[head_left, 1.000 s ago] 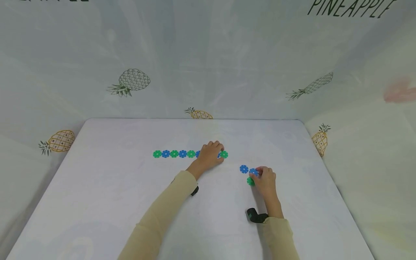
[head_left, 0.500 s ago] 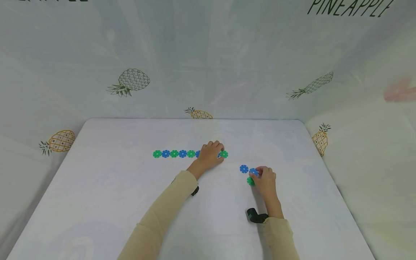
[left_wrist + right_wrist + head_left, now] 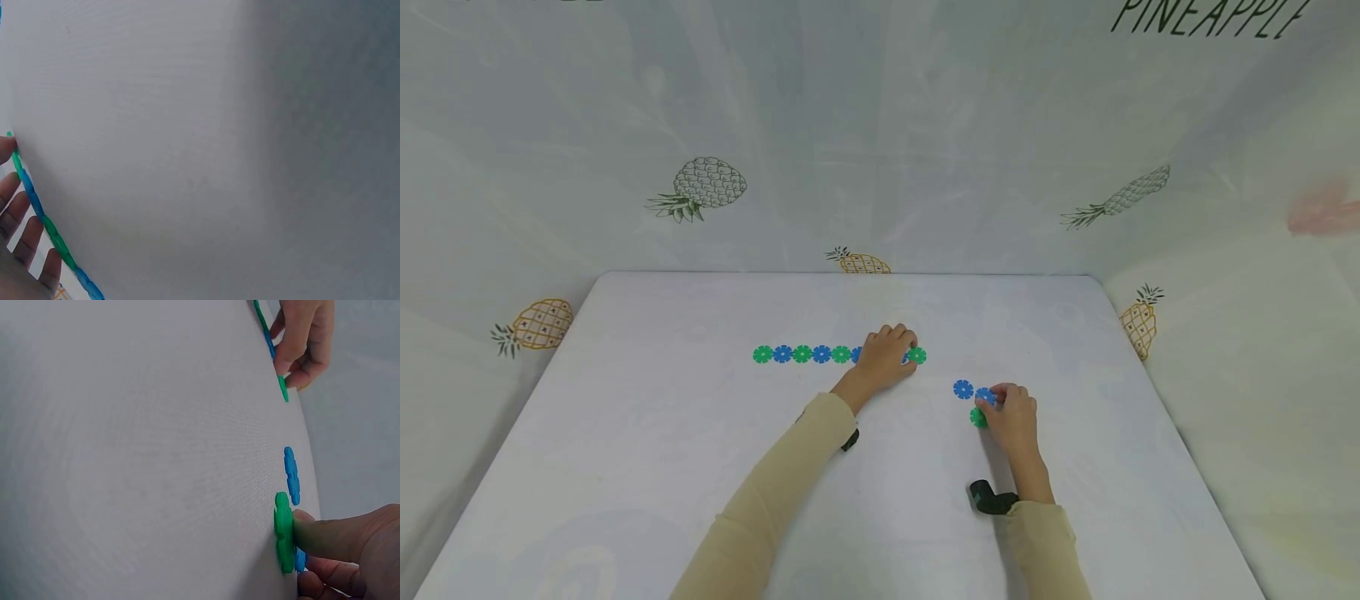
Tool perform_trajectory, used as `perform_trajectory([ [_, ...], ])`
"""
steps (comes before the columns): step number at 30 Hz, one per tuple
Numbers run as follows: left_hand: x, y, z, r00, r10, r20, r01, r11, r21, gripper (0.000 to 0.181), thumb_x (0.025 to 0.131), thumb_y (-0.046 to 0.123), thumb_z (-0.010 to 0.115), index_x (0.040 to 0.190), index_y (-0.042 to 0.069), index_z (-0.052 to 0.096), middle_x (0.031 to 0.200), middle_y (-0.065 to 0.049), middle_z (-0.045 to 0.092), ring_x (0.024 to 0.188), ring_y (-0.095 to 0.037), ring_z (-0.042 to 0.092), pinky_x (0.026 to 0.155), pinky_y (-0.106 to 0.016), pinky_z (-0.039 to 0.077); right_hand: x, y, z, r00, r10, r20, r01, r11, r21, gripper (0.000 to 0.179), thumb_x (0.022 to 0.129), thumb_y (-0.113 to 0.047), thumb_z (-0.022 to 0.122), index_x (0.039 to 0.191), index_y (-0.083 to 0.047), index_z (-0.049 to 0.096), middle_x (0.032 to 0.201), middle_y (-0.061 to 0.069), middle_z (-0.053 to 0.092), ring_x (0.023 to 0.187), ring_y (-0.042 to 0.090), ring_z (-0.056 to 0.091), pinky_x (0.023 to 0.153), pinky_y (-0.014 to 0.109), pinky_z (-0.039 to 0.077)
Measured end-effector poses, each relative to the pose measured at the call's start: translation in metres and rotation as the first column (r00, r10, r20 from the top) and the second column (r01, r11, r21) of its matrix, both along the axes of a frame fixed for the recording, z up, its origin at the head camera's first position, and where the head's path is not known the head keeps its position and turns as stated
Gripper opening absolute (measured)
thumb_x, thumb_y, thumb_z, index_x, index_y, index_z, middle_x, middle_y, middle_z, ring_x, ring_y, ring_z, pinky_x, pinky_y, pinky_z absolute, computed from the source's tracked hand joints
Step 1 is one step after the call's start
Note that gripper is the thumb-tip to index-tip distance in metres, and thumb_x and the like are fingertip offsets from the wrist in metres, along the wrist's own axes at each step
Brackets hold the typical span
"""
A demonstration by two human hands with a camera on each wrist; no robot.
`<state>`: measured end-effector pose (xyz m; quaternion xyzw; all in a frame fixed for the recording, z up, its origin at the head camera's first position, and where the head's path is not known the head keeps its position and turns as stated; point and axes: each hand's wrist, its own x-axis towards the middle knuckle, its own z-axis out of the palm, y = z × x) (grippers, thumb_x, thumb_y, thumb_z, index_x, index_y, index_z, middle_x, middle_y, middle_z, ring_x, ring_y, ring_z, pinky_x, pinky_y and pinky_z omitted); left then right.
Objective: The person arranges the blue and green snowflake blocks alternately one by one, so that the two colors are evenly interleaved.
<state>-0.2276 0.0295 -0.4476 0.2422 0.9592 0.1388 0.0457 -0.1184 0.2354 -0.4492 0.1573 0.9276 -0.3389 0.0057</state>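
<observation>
A straight row of green and blue flower-shaped discs (image 3: 802, 354) lies across the table, its middle covered by my left hand (image 3: 886, 358). Thumb and fingers of that hand grip the green flower-shaped disc (image 3: 919, 356) at the row's right end. Nearer and to the right, my right hand (image 3: 1015, 421) pinches a blue flower-shaped disc (image 3: 985, 394) between thumb and fingertips, low at the tabletop. Another blue disc (image 3: 962, 390) lies just left of it. A green disc (image 3: 284, 532) lies by my right thumb, partly covered in the head view.
The white table (image 3: 647, 450) has rounded far corners. Behind it hangs a pale cloth (image 3: 925, 150) printed with pineapples. A black wrist camera (image 3: 991, 500) sits at my right wrist, close over the tabletop.
</observation>
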Motion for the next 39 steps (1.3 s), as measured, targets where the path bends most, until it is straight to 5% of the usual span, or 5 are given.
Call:
perform_trajectory([
  [10, 0.001, 0.000, 0.004, 0.999, 0.010, 0.035, -0.010, 1.000, -0.001, 0.034, 0.089, 0.035, 0.059, 0.117, 0.018, 0.052, 0.117, 0.000, 0.052, 0.107, -0.020, 0.045, 0.093, -0.039, 0.040, 0.000, 0.000, 0.002, 1.000, 0.013, -0.018, -0.013, 1.000, 0.018, 0.034, 0.087, -0.016, 0.063, 0.109, 0.007, 0.052, 0.099, 0.023, 0.053, 0.093, 0.034, 0.048, 0.078, 0.044, 0.043],
  [17, 0.001, 0.002, 0.002, 0.999, 0.007, 0.045, -0.006, 1.000, -0.010, 0.033, 0.089, 0.035, 0.059, 0.117, 0.018, 0.051, 0.117, 0.001, 0.052, 0.108, -0.019, 0.044, 0.094, -0.038, 0.039, -0.001, 0.000, 0.004, 0.999, 0.040, -0.018, -0.039, 0.998, 0.041, 0.033, 0.087, -0.014, 0.063, 0.114, -0.001, 0.050, 0.094, 0.020, 0.058, 0.078, 0.027, 0.054, 0.064, 0.034, 0.047],
  [29, -0.001, 0.002, -0.003, 1.000, 0.002, 0.028, -0.001, 1.000, -0.023, 0.032, 0.089, 0.036, 0.059, 0.116, 0.019, 0.050, 0.116, 0.002, 0.051, 0.106, -0.018, 0.044, 0.093, -0.038, 0.039, -0.004, 0.004, 0.006, 0.998, 0.050, -0.031, -0.051, 0.998, -0.036, 0.031, 0.091, -0.013, 0.057, 0.119, -0.007, 0.047, 0.091, 0.018, 0.058, 0.070, 0.022, 0.054, 0.060, 0.026, 0.046],
  [39, 0.000, 0.002, -0.002, 1.000, -0.001, 0.015, 0.001, 1.000, -0.019, 0.031, 0.089, 0.036, 0.059, 0.114, 0.019, 0.050, 0.115, 0.002, 0.052, 0.106, -0.018, 0.045, 0.092, -0.039, 0.040, -0.017, -0.004, 0.009, 0.990, 0.034, -0.134, -0.042, 0.997, -0.057, 0.027, 0.092, -0.010, 0.054, 0.118, -0.005, 0.049, 0.089, 0.018, 0.058, 0.072, 0.024, 0.052, 0.060, 0.026, 0.043],
])
